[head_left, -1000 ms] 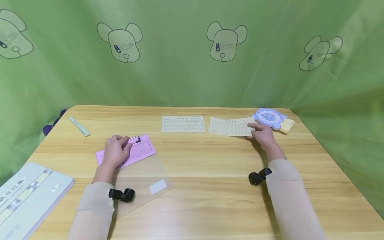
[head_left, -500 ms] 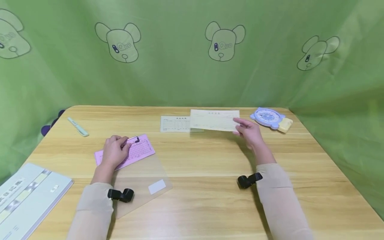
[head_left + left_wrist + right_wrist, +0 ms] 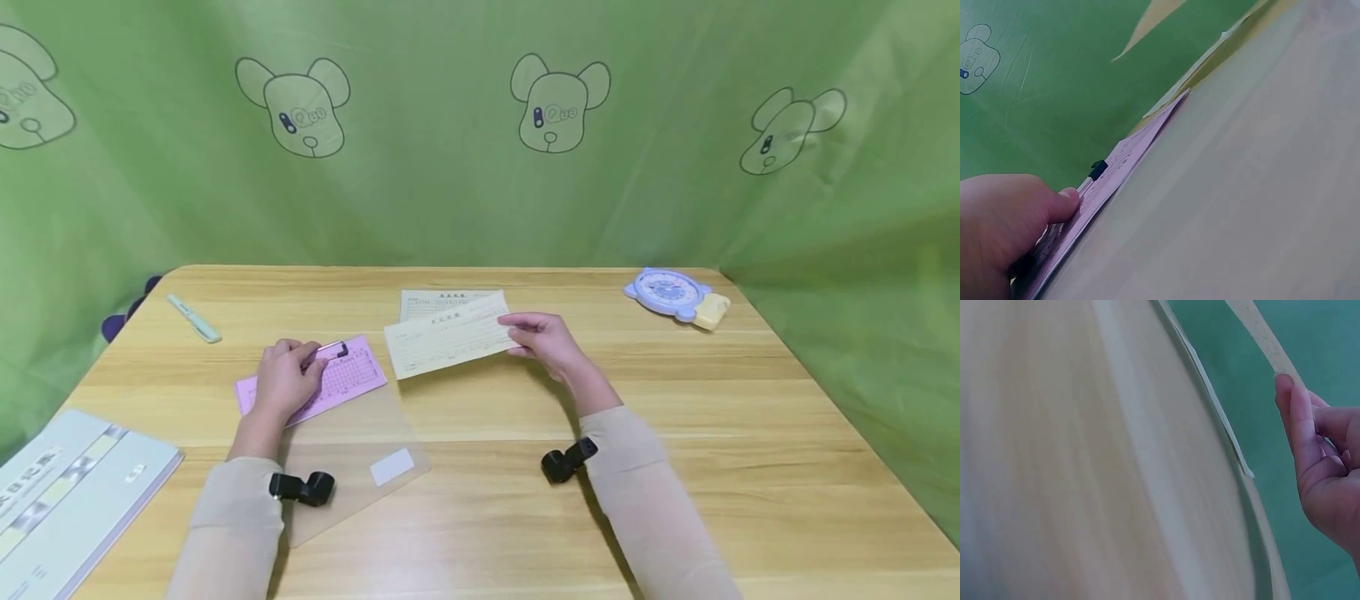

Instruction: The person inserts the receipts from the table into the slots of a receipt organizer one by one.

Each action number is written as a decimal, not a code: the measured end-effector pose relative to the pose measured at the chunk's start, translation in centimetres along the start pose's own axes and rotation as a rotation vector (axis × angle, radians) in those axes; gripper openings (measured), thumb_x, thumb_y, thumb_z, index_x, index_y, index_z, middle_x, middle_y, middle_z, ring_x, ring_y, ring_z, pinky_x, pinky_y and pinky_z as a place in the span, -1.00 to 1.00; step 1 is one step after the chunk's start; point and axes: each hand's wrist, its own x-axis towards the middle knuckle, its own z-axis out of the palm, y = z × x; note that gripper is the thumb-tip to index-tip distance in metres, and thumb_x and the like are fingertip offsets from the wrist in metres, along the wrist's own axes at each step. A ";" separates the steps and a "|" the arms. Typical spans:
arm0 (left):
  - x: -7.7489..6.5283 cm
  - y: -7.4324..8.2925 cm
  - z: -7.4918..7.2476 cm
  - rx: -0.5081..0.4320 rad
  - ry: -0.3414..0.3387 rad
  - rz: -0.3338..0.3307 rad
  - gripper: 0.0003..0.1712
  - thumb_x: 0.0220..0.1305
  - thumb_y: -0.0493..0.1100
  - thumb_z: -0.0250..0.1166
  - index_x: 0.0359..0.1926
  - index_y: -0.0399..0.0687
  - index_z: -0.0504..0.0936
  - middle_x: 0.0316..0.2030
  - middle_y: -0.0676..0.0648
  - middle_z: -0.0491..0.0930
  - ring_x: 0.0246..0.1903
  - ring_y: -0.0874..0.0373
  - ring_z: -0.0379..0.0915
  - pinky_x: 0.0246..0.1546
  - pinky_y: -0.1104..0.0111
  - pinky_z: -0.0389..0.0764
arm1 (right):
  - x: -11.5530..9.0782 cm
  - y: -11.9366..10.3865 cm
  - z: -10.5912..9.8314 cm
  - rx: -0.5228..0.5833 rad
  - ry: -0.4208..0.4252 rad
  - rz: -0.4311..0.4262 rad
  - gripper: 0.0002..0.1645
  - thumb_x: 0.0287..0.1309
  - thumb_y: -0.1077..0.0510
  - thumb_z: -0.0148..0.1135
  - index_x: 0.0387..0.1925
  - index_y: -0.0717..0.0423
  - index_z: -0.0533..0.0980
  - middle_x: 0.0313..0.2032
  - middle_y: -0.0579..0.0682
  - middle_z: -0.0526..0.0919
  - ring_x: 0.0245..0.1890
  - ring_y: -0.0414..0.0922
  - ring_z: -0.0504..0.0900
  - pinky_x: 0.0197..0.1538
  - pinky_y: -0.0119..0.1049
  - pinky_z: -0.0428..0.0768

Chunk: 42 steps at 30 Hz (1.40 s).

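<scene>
In the head view my right hand [image 3: 543, 340] pinches a cream printed form [image 3: 450, 337] by its right end. The sheet is tilted, raised off the table, and overlaps another printed form [image 3: 420, 307] behind it. My left hand [image 3: 288, 375] grips the metal clip [image 3: 333, 348] of a clear clipboard [image 3: 337, 492], over a pink printed form [image 3: 352, 375]. The left wrist view shows the thumb [image 3: 1067, 201] on the clip, beside its black end [image 3: 1099, 169]. In the right wrist view the fingertips [image 3: 1285, 381] meet at the paper strip's end [image 3: 1266, 337].
A pale blue notebook [image 3: 75, 500] lies at the front left, a light green pen [image 3: 195, 318] at the back left. At the back right stand a blue clock-shaped toy [image 3: 667, 292] and a yellow block [image 3: 711, 312]. Green curtain [image 3: 435, 208] hangs behind the table.
My right hand has lifted the cream form from beside the clock and carried it left, in front of the other form. My left hand stays on the clip.
</scene>
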 end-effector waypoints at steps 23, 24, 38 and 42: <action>-0.2 0.4 -0.2 0.002 -0.019 -0.034 -0.60 0.15 -0.20 0.08 -0.02 -0.38 0.42 -0.17 -0.32 0.34 -0.14 -0.18 0.17 -0.08 0.04 0.13 | -0.1 0.9 8.7 -0.130 -0.271 0.091 -0.71 0.03 0.48 0.01 -0.15 0.41 0.45 -0.29 0.18 0.51 -0.43 -0.06 0.57 -0.31 -0.27 0.53; -0.2 0.4 -0.2 0.002 -0.017 -0.031 -0.60 0.15 -0.20 0.08 -0.02 -0.38 0.42 -0.17 -0.33 0.34 -0.14 -0.19 0.17 -0.08 0.04 0.14 | -0.1 0.9 9.0 -0.131 -0.277 0.095 -0.71 0.03 0.48 0.00 -0.15 0.40 0.45 -0.28 0.18 0.52 -0.43 -0.05 0.57 -0.32 -0.28 0.53; -0.1 0.5 -0.3 0.023 0.004 -0.013 -0.61 0.12 -0.21 0.11 -0.07 -0.41 0.45 -0.19 -0.34 0.36 -0.15 -0.20 0.19 -0.11 0.05 0.17 | -0.3 1.7 13.8 -0.109 -0.257 0.113 -0.78 0.04 0.47 0.01 -0.23 0.42 0.48 -0.44 0.17 0.55 -0.52 -0.04 0.59 -0.40 -0.32 0.54; -0.1 0.5 -0.3 0.017 -0.005 -0.018 -0.59 0.13 -0.20 0.10 -0.05 -0.41 0.44 -0.18 -0.33 0.34 -0.15 -0.19 0.18 -0.12 0.05 0.16 | -0.3 2.0 14.9 -0.061 -0.263 0.140 -0.76 0.03 0.49 0.01 -0.22 0.42 0.48 -0.43 0.18 0.54 -0.51 -0.02 0.60 -0.39 -0.33 0.53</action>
